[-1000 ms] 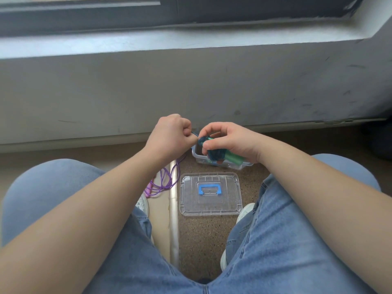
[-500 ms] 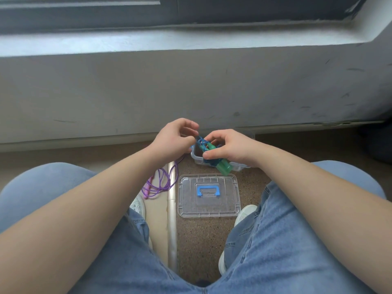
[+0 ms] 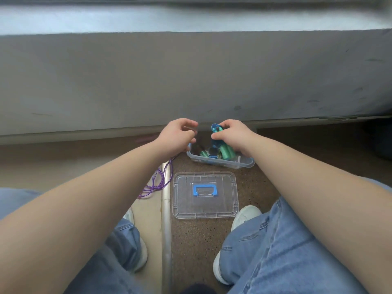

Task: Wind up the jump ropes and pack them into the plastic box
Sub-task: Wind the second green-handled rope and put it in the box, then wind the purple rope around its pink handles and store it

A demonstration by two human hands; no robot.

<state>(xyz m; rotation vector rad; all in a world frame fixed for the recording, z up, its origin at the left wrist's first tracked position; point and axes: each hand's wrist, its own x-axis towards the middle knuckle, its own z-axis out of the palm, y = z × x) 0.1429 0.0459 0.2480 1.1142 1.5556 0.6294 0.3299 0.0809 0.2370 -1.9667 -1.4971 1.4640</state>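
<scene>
Your right hand (image 3: 231, 134) grips the wound green-and-blue jump rope (image 3: 227, 150) directly above the plastic box (image 3: 244, 163), its green handle slanting down into the box; the coming move, as judged, is a short drop; your left hand (image 3: 178, 134) hovers just beside, fingers curled, though whether it pinches a strand cannot be told; the purple rope (image 3: 157, 183) lies loose on the floor, nearer your left hand; the lid (image 3: 204, 195) lies apart, nearer you.

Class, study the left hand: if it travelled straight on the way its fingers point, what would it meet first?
Left hand: probably the bundled blue-green jump rope that the right hand holds above the plastic box, though depth is unclear.
</scene>
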